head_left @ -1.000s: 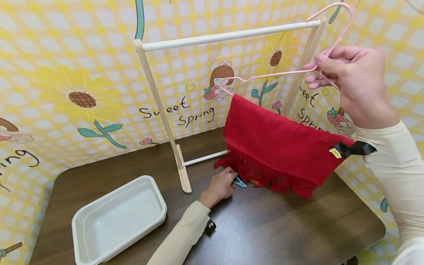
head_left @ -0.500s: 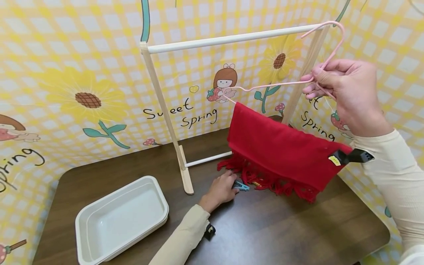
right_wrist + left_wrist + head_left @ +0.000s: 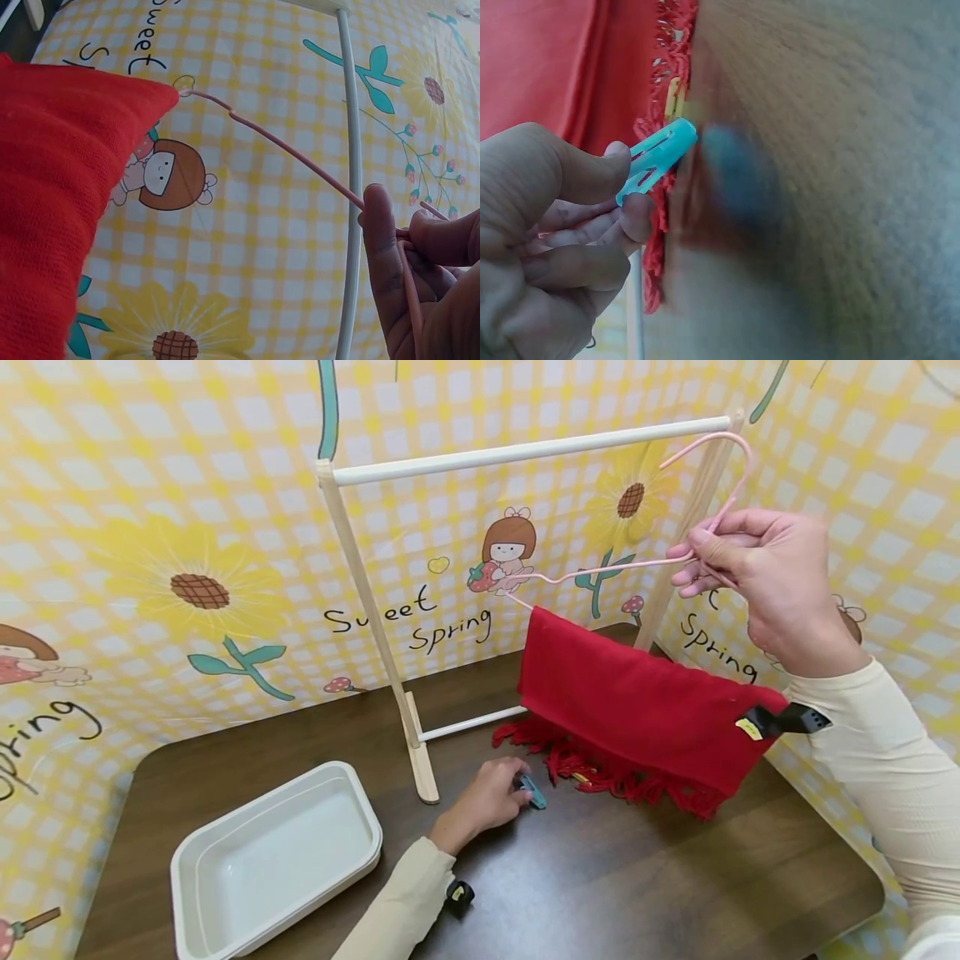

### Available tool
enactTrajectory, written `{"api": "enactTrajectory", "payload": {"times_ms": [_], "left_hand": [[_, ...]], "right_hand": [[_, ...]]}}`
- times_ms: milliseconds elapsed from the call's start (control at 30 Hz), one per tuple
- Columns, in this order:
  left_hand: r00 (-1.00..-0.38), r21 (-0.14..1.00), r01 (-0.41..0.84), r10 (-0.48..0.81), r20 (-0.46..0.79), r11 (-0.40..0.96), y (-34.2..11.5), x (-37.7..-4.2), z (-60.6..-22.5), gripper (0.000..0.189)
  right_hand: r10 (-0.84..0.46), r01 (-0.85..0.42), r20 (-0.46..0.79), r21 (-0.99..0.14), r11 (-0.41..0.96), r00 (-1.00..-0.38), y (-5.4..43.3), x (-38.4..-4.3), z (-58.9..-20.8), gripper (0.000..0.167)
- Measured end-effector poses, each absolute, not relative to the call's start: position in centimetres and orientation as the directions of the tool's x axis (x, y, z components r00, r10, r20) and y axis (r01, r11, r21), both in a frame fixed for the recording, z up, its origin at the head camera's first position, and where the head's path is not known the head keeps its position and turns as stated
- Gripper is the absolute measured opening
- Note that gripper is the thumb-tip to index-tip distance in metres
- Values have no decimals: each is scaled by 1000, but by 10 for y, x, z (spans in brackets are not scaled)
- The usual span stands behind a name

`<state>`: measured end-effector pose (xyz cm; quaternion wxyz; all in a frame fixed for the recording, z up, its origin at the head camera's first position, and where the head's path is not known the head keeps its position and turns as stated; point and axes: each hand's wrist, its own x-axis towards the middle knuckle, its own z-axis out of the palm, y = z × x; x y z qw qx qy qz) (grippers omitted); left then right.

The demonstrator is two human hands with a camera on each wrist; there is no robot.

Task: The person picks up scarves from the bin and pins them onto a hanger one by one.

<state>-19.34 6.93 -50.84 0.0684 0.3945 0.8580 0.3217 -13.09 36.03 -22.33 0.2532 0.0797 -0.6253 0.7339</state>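
Note:
My right hand [image 3: 780, 577] pinches a pink hanger [image 3: 615, 568] near the base of its hook. Folded over the hanger hangs a red fringed scarf [image 3: 637, 710], its fringe low over the tabletop. In the head view my left hand [image 3: 483, 797] is just left of the fringe. Between thumb and fingers it pinches a light blue clothespin [image 3: 656, 159], seen closely in the left wrist view. A yellow clothespin [image 3: 675, 97] shows partly by the fringe. The right wrist view shows the hanger wire running from my fingers to the scarf's edge.
A wooden rack with a white top rod [image 3: 525, 450] stands behind the scarf. At the left of the brown table [image 3: 600, 893] sits a white basin [image 3: 273, 860]. A yellow checked cloth [image 3: 247, 468] forms the backdrop.
The hanger and scarf have come down and slightly left with my right hand. My left hand has drawn back a little from the fringe, bringing the light blue clothespin along.

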Motion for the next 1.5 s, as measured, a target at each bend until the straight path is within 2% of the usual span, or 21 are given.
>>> {"api": "enactTrajectory", "payload": {"times_ms": [167,600,833,1167,1500], "left_hand": [[-693,676,584,710,125,450,62,-188,-499,25],[-682,663,595,721,119,454,50,-180,-476,20],[-722,671,572,678,138,472,44,-180,-453,19],[-735,650,611,630,252,452,38,-191,-411,17],[-682,554,715,600,419,425,37,-202,-379,15]], "right_hand": [[259,-461,430,-885,-68,-865,359,-134,-224,23],[217,-438,413,-896,-76,-884,355,-136,-229,16],[204,-436,416,-898,-65,-886,352,-136,-235,7],[194,-417,399,-907,-61,-896,346,-135,-236,13],[181,-399,387,-916,-38,-904,340,-133,-237,21]]}}
